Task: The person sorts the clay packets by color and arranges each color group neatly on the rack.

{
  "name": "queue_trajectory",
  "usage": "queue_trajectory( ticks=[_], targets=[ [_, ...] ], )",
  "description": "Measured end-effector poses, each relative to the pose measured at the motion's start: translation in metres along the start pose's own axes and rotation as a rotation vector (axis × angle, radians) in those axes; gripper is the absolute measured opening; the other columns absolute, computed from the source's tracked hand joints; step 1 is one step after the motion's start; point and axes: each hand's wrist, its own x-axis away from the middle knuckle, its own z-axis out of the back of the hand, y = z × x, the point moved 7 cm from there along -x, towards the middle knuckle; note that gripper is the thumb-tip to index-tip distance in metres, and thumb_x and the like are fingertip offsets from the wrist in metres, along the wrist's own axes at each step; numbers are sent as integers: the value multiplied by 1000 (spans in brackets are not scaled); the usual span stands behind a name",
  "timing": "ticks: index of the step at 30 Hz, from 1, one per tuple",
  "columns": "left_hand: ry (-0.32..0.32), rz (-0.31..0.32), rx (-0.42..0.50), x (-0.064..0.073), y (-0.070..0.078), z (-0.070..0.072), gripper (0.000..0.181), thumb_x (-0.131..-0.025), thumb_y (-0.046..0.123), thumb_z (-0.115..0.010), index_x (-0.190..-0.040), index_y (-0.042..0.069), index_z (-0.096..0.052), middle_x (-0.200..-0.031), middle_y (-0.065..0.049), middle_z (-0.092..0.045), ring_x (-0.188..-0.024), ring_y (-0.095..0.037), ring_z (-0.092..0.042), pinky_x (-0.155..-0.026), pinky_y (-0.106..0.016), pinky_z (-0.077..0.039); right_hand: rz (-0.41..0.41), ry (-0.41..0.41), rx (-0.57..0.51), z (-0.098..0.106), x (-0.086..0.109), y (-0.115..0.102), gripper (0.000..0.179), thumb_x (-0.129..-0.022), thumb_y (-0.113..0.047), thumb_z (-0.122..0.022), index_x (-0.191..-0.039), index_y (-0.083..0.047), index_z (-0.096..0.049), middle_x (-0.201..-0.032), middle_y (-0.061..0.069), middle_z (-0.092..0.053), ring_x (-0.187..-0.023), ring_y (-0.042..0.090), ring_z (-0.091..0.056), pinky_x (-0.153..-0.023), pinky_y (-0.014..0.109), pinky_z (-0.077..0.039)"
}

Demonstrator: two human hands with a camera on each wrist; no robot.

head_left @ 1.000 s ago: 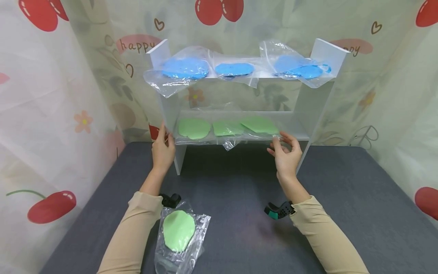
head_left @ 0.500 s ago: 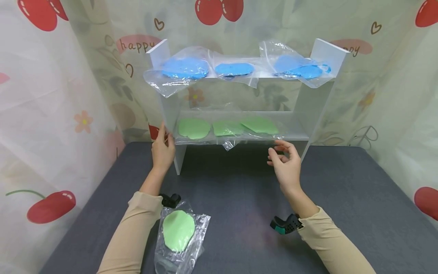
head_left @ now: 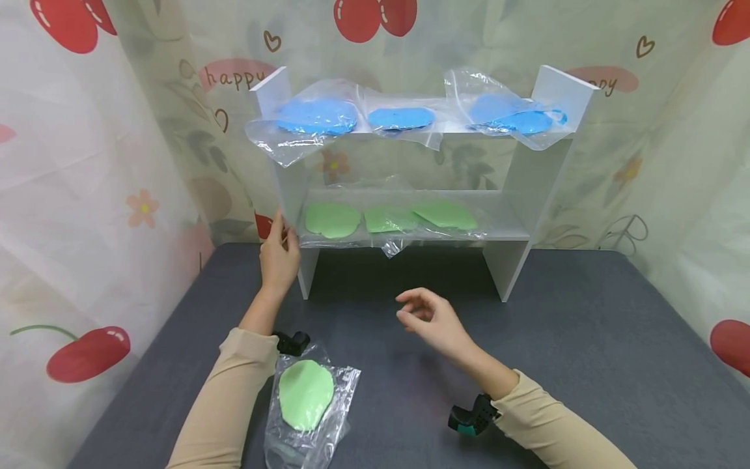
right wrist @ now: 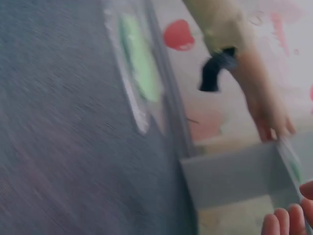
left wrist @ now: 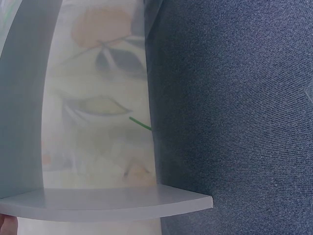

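Note:
A white two-tier shelf (head_left: 505,270) stands on the dark table. At its left upright, my left hand (head_left: 280,260) grips the front edge near the middle board, fingers and thumb on either side. Clear bags with green flat pieces (head_left: 333,219) lie along that middle board. My right hand (head_left: 433,322) hovers over the table in front of the shelf, fingers loosely bent and holding nothing. On the table by the left forearm lies another clear bag with a green rounded piece (head_left: 306,395). The left wrist view shows mostly the shelf's lower side (left wrist: 102,203) and a fingertip.
Clear bags with blue pieces (head_left: 319,117) rest on the top board, some plastic hanging over its front edge. Dark cloth covers the table (head_left: 586,339). Printed curtains (head_left: 117,163) enclose the sides and back. A thin cord (head_left: 629,228) hangs at the back right.
My right hand has let go of the bag edge at the middle board's right end and moved down and left over the table. The left hand stays at the upright.

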Motion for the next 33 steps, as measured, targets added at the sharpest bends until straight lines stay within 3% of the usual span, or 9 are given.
queue_trajectory(
  ticks=[8, 15, 22, 33],
  targets=[
    [-5, -6, 2, 0, 1, 0, 51, -97, 8, -43, -147, 15, -32, -132, -23, -53, -116, -37, -57, -95, -47, -50, 84, -247, 82, -46, 8, 8, 30, -88, -14, -63, -114, 1, -58, -98, 18, -64, -83, 15, -63, -73, 23, -53],
    [1, -9, 2, -1, 0, 0, 51, -97, 7, -43, -147, 15, -33, -131, -22, -54, -115, -36, -58, -94, -47, -51, 53, -389, 42, -78, 11, 11, 37, -87, -12, -64, -118, 4, -54, -105, 23, -59, -89, 18, -62, -77, 23, -54],
    [0, -5, -1, 0, 1, 0, 51, -97, 7, -43, -147, 14, -33, -132, -22, -53, -115, -36, -58, -94, -47, -51, 21, -448, 59, -101, 13, 14, 43, -85, -14, -67, -122, 2, -52, -113, 22, -57, -101, 30, -59, -83, 25, -53],
    [5, -19, 2, 1, 3, 1, 51, -97, 7, -43, -146, 13, -33, -133, -22, -53, -116, -38, -57, -94, -48, -51, 55, -479, 186, -124, 11, 15, 56, -79, -19, -73, -127, -4, -49, -121, 18, -52, -112, 29, -51, -94, 29, -46]
  ],
)
